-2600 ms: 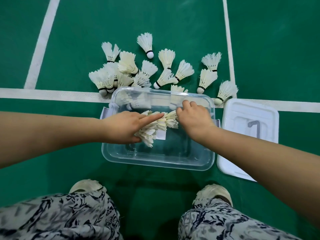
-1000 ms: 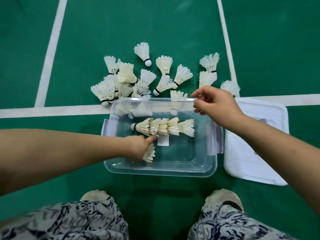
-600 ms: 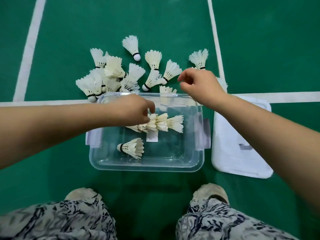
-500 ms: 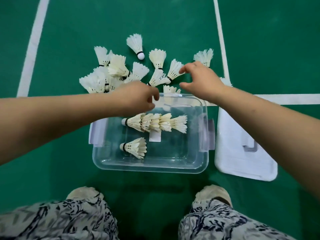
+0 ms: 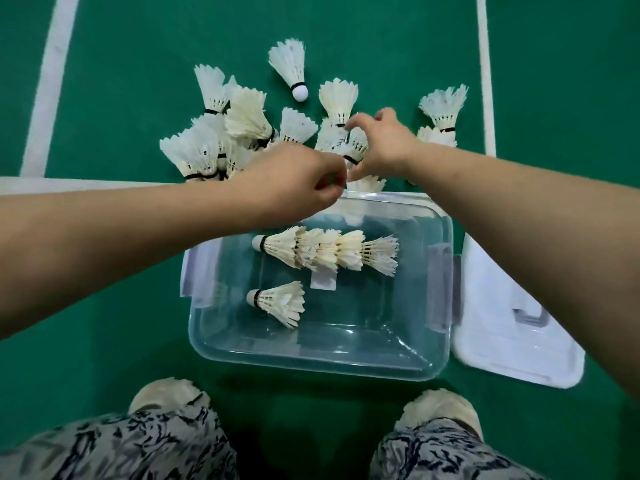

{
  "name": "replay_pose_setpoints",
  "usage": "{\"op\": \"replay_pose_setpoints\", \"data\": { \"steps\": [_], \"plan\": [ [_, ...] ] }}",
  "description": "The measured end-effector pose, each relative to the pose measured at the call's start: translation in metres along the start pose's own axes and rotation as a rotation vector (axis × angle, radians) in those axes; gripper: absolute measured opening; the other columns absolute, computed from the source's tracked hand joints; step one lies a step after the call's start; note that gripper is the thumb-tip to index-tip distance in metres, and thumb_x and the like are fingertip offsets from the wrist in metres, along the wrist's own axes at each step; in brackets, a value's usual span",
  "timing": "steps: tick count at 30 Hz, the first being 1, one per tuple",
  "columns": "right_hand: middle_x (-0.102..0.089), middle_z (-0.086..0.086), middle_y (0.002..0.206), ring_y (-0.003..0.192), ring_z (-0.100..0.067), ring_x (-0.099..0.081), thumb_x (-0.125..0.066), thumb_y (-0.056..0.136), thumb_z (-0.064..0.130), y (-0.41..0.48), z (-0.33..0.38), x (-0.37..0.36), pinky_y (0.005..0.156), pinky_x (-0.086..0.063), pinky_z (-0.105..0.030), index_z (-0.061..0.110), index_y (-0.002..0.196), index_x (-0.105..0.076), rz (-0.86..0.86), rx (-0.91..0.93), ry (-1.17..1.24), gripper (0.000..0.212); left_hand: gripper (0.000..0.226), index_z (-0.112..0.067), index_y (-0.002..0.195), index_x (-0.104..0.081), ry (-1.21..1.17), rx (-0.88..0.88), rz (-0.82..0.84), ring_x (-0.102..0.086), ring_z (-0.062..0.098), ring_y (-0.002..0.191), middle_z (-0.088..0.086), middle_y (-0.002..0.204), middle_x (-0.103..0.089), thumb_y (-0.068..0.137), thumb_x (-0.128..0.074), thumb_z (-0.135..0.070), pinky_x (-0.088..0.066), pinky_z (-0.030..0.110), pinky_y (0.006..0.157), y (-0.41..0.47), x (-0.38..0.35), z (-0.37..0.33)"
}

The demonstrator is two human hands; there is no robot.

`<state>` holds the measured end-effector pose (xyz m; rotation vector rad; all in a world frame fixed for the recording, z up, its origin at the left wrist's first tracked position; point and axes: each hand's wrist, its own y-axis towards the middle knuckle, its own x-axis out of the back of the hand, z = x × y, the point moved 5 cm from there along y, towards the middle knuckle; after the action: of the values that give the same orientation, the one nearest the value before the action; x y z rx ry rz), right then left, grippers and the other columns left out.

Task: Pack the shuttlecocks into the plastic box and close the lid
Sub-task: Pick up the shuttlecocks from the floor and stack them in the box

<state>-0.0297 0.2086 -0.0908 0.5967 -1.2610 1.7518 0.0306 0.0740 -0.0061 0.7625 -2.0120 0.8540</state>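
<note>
My right hand (image 5: 388,147) reaches past the far rim of the plastic box (image 5: 311,367). Its fingers and thumb are curled round a shuttlecock (image 5: 358,147) in the loose pile (image 5: 242,129) on the green floor (image 5: 121,81). My left hand (image 5: 287,183) hovers just beside it over that rim, curled into a fist with the thumb against the forefinger. Inside the box lie a nested stack (image 5: 325,252) and a lone shuttlecock (image 5: 277,303). The white lid (image 5: 512,341) lies on the floor just beside the box's right side.
</note>
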Motion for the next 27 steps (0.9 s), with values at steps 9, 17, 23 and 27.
{"op": "replay_pose_setpoints", "data": {
  "steps": [9, 17, 23, 27],
  "plan": [
    [-0.068, -0.010, 0.108, 0.099, -0.027, -0.060, -0.060, 0.077, 0.006, 0.010, 0.037, -0.001, 0.078, -0.044, -0.026, 0.011, 0.104, -0.068, -0.026, 0.183, -0.162, 0.028, 0.018, -0.017, 0.102, -0.061, -0.034, -0.042, -0.041, -0.051, 0.017, 0.074, 0.006, 0.089, -0.068, 0.089, -0.049, -0.023, -0.042, 0.030, 0.067, -0.002, -0.002, 0.001],
    [-0.068, -0.019, 0.084, 0.072, -0.031, -0.055, -0.052, 0.075, 0.005, 0.008, 0.038, -0.004, 0.062, -0.043, -0.031, 0.002, 0.081, -0.070, -0.150, 0.231, -0.230, 0.019, 0.018, -0.017, 0.099, -0.061, -0.027, -0.039, -0.023, -0.058, 0.022, 0.079, 0.005, 0.088, -0.069, 0.088, -0.048, -0.021, -0.047, 0.036, 0.071, -0.013, -0.001, 0.000],
    [-0.057, 0.009, 0.076, 0.087, -0.017, -0.056, -0.061, 0.082, 0.019, -0.014, 0.006, 0.009, 0.075, -0.041, -0.024, 0.013, 0.092, -0.071, -0.058, 0.150, -0.026, 0.015, 0.018, -0.020, 0.101, -0.060, -0.029, -0.021, -0.007, -0.056, 0.019, 0.076, 0.000, 0.086, -0.068, 0.089, -0.047, -0.021, -0.048, 0.035, 0.072, -0.018, -0.001, -0.002],
    [-0.055, -0.001, 0.099, 0.098, -0.021, -0.054, -0.063, 0.082, 0.020, -0.026, 0.002, -0.001, 0.089, -0.045, -0.032, 0.017, 0.091, -0.071, -0.015, 0.208, -0.050, 0.013, 0.019, -0.019, 0.101, -0.060, -0.006, -0.023, -0.004, -0.056, 0.021, 0.076, 0.001, 0.086, -0.067, 0.089, -0.046, -0.021, -0.049, 0.036, 0.072, -0.019, -0.002, -0.003]
  ]
}}
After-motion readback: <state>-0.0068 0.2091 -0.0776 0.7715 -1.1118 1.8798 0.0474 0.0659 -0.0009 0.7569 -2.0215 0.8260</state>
